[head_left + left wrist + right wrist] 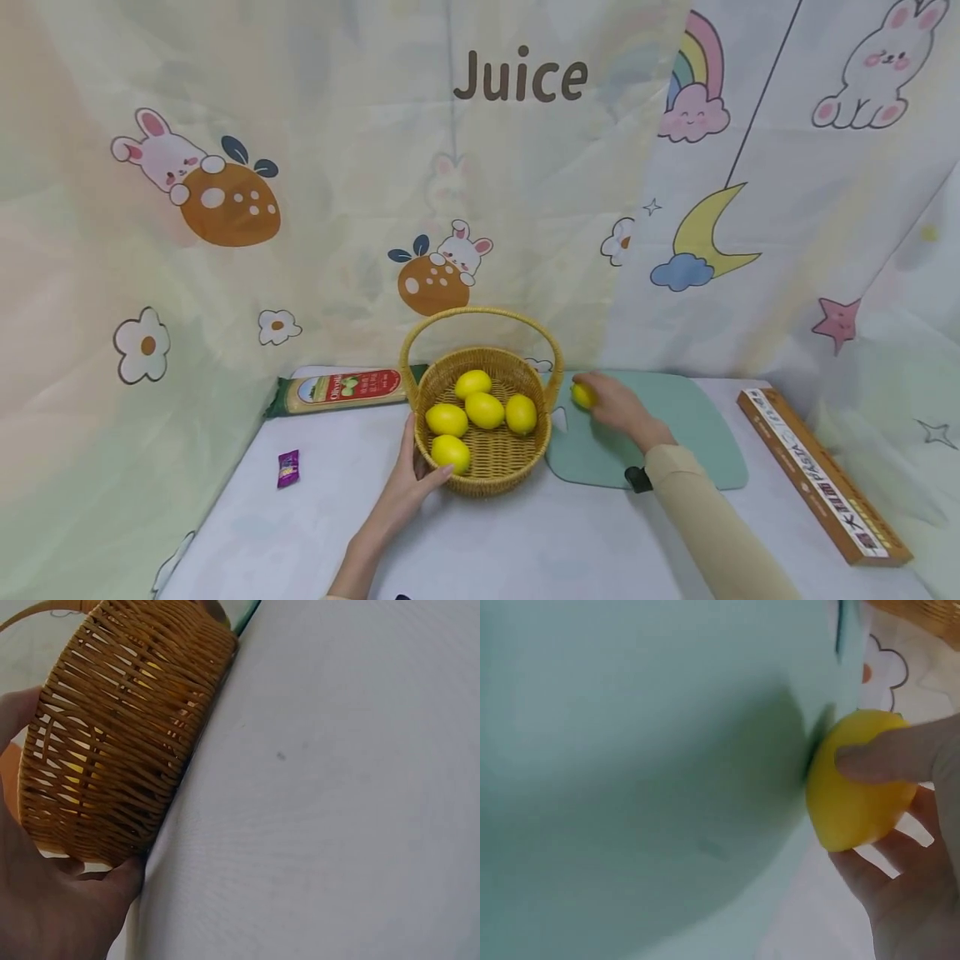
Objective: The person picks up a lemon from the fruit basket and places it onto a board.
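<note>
A round wicker basket (487,483) with a tall arched handle stands mid-table, several yellow lemons (484,410) inside it. My left hand (408,492) grips its near left side, thumb at the rim; in the left wrist view that hand (60,900) lies against the basket's woven wall (127,727). To the basket's right, my right hand (618,408) holds one lemon (582,396) over the green cutting board (675,442). The right wrist view has the thumb and fingers around this lemon (862,795), close to the board's surface (630,750).
Left of the basket lies a pasta packet (337,390) with a red label, and nearer a small purple wrapped snack (288,468). A long brown pasta box (825,479) lies along the right side. A printed cloth (525,208) hangs behind the table.
</note>
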`<action>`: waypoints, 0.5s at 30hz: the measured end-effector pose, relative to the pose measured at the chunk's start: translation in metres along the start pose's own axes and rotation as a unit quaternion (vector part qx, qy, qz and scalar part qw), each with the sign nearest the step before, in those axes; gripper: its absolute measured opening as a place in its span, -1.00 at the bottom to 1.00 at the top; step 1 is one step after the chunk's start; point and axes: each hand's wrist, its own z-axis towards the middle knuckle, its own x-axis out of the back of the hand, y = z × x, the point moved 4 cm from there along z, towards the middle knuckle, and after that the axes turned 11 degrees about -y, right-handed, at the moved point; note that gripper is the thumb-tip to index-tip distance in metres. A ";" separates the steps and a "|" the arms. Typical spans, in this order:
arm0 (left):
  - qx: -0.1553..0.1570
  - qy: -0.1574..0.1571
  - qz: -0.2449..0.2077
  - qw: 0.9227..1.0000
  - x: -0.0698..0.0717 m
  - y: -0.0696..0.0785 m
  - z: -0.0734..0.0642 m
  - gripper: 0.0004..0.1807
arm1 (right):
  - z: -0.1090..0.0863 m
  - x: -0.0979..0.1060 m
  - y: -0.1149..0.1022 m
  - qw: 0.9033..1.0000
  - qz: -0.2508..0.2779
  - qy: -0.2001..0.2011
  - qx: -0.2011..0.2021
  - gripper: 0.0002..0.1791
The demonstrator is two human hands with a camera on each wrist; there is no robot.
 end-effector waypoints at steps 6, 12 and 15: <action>-0.018 -0.011 -0.011 1.000 -0.005 0.004 0.001 0.20 | 0.002 -0.001 0.009 1.000 0.011 0.006 -0.011 -0.34; -0.016 -0.001 -0.008 1.000 -0.004 0.008 -0.001 0.19 | 0.008 -0.005 0.013 1.000 0.015 0.000 -0.011 -0.31; -0.011 0.001 -0.003 1.000 -0.002 0.008 -0.003 0.19 | 0.011 -0.005 0.011 1.000 0.016 -0.003 -0.013 -0.30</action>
